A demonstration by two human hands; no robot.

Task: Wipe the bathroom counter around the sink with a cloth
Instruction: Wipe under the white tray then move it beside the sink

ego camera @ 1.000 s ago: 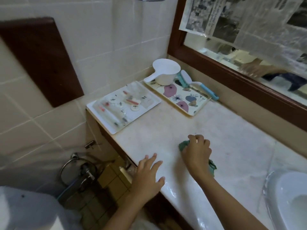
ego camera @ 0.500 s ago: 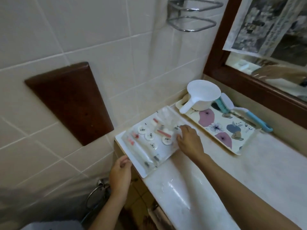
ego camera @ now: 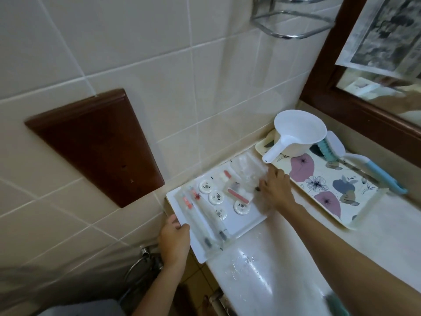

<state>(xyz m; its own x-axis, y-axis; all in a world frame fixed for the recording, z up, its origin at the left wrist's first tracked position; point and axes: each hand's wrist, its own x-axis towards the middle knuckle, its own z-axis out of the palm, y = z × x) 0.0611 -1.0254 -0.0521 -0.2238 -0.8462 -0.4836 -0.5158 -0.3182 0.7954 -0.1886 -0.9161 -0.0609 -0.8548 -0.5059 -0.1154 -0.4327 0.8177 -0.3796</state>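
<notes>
Roughly midway: left hand [ego camera: 174, 239] and right hand [ego camera: 276, 190] clasp the toiletry tray [ego camera: 241, 222] by its edges (right is blurred), cloth [ego camera: 336, 303] lies idle on the wet counter [ego camera: 255, 277], under-tray area looks unwiped.

Glossy wet counter [ego camera: 262, 277]; dark polished wood panel [ego camera: 95, 144].

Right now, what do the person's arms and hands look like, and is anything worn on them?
Both forearms are bare as far as the view shows: no sleeve is in sight. The left hand and right hand wear no gloves. I see no ring, watch or bracelet, though the right hand is blurred.
</notes>
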